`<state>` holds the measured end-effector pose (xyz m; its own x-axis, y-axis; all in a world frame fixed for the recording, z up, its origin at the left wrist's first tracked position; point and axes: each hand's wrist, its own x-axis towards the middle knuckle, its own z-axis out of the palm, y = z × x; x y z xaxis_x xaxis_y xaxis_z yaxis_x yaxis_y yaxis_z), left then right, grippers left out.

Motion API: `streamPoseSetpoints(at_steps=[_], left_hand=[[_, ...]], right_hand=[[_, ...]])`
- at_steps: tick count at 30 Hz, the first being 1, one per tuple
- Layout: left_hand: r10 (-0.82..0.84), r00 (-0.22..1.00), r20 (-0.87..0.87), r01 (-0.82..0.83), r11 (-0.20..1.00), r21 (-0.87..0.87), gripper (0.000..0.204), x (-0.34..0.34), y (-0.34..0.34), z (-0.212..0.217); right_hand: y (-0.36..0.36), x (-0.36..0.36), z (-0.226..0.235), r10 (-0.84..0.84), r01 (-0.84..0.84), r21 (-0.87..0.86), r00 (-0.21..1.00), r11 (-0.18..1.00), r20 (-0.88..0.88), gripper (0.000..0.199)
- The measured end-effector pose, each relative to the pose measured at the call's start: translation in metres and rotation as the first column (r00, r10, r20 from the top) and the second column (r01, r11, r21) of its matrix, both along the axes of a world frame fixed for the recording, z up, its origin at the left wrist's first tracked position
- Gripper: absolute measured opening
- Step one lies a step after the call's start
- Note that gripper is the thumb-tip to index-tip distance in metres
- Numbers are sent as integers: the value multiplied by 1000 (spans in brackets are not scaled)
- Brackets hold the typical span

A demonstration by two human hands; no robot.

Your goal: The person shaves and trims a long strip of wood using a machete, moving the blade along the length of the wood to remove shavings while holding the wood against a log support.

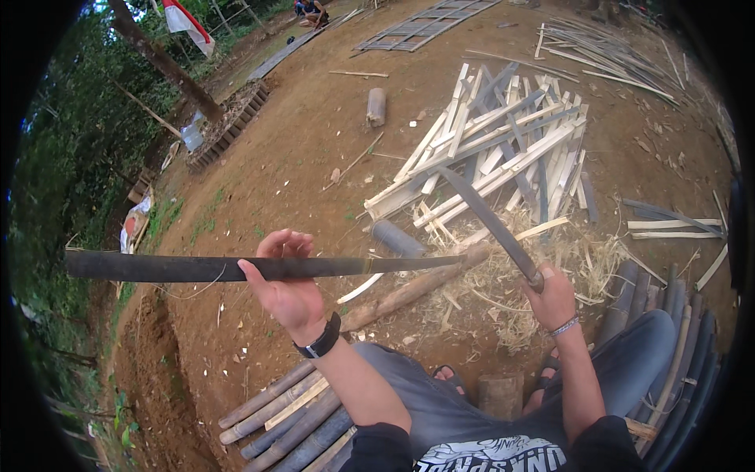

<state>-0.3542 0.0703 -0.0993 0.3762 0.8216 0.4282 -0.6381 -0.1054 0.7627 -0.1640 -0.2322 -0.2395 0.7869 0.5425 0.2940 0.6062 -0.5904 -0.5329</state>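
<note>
My left hand point(287, 283) grips a long dark bamboo strip point(173, 267) near its middle and holds it level; the strip runs from the far left to a thin tip near the centre. My right hand point(553, 297) is closed on the handle of a long curved machete point(491, 224), whose blade points up and to the left. The blade's tip is above the strip's right end, apart from it. I sit with my knees up over a brown log point(409, 291) lying on the dirt amid pale shavings point(503, 299).
A heap of pale split bamboo slats point(503, 141) lies ahead. Dark bamboo pieces are stacked at lower left point(283, 417) and at right point(676, 346). A short stump point(500, 393) stands between my feet. A bamboo lattice panel point(429, 23) and another person sitting point(312, 11) are far off.
</note>
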Motion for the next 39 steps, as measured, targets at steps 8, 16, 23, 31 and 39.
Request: streamPoseSetpoints(at_steps=[8,16,23,31,39], left_hand=[[-12,998,65,11,1000,17,60,9,-15,8],[11,987,160,-35,989,143,66,20,-31,14],[18,975,220,-45,992,118,70,29,-42,19],[-37,977,209,-7,979,205,65,39,-60,19],[-48,979,196,6,978,206,70,39,-63,19]], right_hand=[[-21,-25,4,112,-102,48,939,994,-325,35],[31,-112,-24,456,-61,465,348,883,-819,55],[59,-118,-21,453,-82,451,294,889,-841,63],[50,-113,-12,519,-42,518,142,854,-843,64],[54,-105,-40,384,99,393,97,914,-918,63]])
